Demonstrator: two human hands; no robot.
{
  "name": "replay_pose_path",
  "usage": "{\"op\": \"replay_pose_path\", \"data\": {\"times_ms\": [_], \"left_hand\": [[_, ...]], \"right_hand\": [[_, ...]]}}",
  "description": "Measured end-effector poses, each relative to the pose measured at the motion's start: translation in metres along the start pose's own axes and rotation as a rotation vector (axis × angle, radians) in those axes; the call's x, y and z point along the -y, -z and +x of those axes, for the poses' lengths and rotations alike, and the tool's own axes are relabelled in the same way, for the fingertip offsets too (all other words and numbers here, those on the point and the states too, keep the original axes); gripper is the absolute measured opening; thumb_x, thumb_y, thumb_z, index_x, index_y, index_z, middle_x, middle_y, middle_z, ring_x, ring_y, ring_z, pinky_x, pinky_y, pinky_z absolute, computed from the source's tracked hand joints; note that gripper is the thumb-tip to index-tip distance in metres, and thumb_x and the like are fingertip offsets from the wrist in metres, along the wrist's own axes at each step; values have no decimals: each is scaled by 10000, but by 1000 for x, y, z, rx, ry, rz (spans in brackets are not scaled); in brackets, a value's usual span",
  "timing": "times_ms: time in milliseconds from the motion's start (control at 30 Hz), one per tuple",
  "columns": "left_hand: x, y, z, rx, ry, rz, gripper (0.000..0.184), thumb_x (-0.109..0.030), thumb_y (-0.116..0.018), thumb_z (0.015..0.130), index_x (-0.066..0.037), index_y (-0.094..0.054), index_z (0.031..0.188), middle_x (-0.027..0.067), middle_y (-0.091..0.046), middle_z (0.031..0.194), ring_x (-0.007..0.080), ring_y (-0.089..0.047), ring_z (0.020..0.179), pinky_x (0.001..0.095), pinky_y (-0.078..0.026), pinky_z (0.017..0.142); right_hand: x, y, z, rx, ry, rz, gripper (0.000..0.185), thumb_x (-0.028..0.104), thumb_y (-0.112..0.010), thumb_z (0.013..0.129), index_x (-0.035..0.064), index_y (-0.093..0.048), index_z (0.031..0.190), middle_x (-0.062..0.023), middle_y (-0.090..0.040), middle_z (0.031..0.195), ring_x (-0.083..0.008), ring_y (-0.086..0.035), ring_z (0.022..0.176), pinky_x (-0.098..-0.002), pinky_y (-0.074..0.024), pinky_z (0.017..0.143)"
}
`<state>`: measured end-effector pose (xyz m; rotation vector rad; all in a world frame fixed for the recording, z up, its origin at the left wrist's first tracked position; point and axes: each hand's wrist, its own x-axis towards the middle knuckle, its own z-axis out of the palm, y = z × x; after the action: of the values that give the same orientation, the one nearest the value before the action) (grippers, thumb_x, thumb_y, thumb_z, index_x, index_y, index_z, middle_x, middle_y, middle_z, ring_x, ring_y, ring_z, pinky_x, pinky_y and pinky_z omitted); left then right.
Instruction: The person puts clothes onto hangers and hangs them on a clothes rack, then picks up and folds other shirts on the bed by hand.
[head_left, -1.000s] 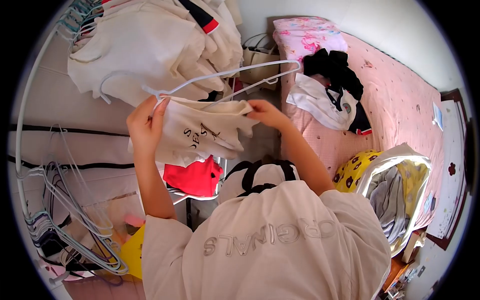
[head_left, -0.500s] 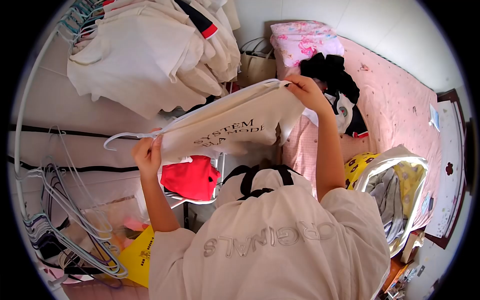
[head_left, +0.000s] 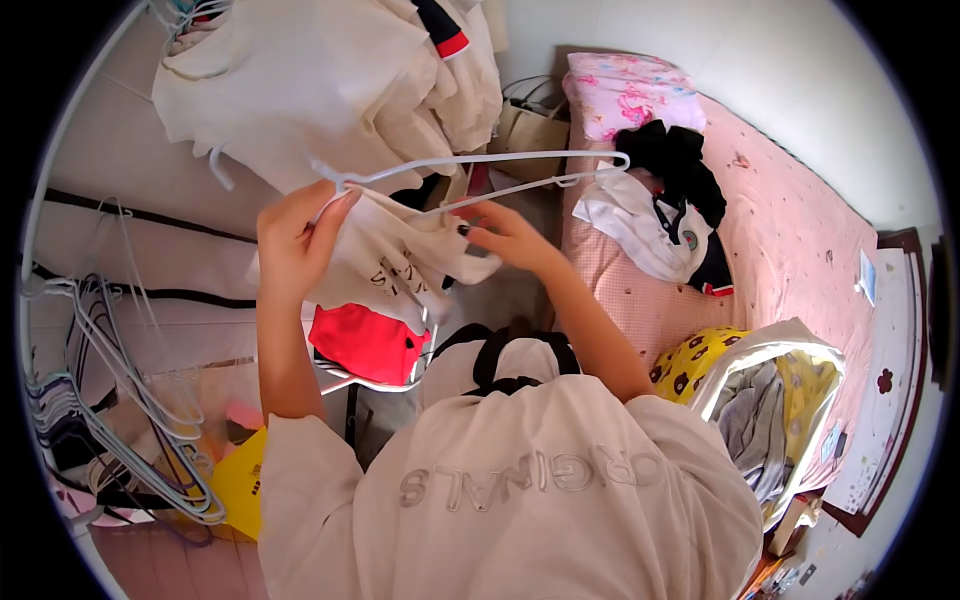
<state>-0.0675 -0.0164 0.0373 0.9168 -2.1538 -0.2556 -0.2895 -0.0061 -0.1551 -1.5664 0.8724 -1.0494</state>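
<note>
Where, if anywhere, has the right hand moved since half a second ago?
Yes: the right hand has moved towards picture left, from in front of the bed to left of its edge.

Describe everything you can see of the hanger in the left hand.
The hanger is pale bluish-grey, slim and smooth, perhaps plastic or coated wire. Its curved hook shows at the picture's left; one bare arm stretches right, bends round, and returns as a lower bar with a small loop near the bend. The left hand grips it near the neck; the rest disappears at the cream printed T-shirt.
</note>
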Motion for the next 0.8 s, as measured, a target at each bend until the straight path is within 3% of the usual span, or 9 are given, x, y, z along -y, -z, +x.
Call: {"op": "replay_pose_path", "data": {"times_ms": [100, 200, 233, 333, 367, 467, 600, 667, 800], "left_hand": [[-5, 11, 4, 108, 9, 68, 108, -67, -602, 758, 17, -541, 727, 81, -358, 523, 168, -308, 444, 257, -271, 417], [-10, 19, 7, 147, 1, 100, 124, -89, -611, 753, 13, -543, 734, 95, -364, 522, 192, -318, 442, 271, -284, 422], [-13, 21, 6, 138, 11, 101, 128, -95, -613, 751, 11, -543, 736, 98, -368, 521, 198, -323, 442, 275, -288, 423], [-11, 27, 1, 146, 26, 154, 127, -98, -614, 750, 10, -547, 744, 106, -384, 523, 209, -337, 442, 282, -297, 426], [-9, 30, 0, 151, 26, 182, 124, -96, -614, 750, 9, -549, 746, 109, -390, 525, 212, -342, 443, 283, -300, 427], [-7, 40, -6, 144, 71, 231, 111, -82, -611, 750, 11, -551, 750, 115, -407, 532, 220, -353, 450, 281, -312, 432], [15, 56, -25, 231, 199, 268, 122, -71, -614, 745, 33, -555, 763, 125, -433, 540, 227, -370, 447, 277, -323, 433], [28, 61, -42, 228, 273, 225, 130, -68, -616, 742, 45, -557, 765, 127, -446, 543, 233, -376, 445, 276, -326, 431], [36, 39, -51, 226, 129, 320, 130, -74, -628, 730, 31, -578, 787, 129, -508, 568, 253, -466, 453, 306, -359, 431]], "right_hand": [[-10, -40, 21, -161, -154, 216, 489, 203, -622, 726, 39, -461, 1157, -108, -547, 1037, -179, -506, 961, -296, -406, 806], [-13, -55, 43, -265, -171, 221, 526, 230, -643, 710, 32, -452, 1158, -122, -541, 1017, -196, -501, 946, -301, -404, 803], [-15, -57, 51, -255, -137, 101, 543, 220, -654, 689, 25, -455, 1155, -107, -558, 955, -157, -539, 791, -262, -436, 669], [-5, -49, 54, 41, -415, 374, 548, 183, -653, 666, 31, -455, 1153, -70, -579, 840, -110, -525, 596, -218, -404, 504], [-12, -48, 53, 78, -424, 429, 444, 157, -626, 669, 41, -515, 1083, -31, -574, 712, -80, -472, 464, -200, -333, 404], [-16, -36, 43, -87, -582, 382, 280, 148, -602, 682, 23, -578, 931, -27, -550, 638, -89, -477, 463, -211, -333, 405], [-12, 3, 16, -499, -426, 577, 103, 74, -545, 699, 7, -590, 763, -25, -529, 580, -87, -469, 446, -221, -349, 403], [10, 22, 5, -594, -405, 426, 111, 66, -542, 700, -3, -607, 756, -20, -531, 556, -76, -466, 445, -203, -357, 415], [37, 39, -2, -696, -221, -17, 108, 71, -553, 699, 7, -609, 766, -14, -554, 597, -82, -474, 482, -217, -378, 448]]}}
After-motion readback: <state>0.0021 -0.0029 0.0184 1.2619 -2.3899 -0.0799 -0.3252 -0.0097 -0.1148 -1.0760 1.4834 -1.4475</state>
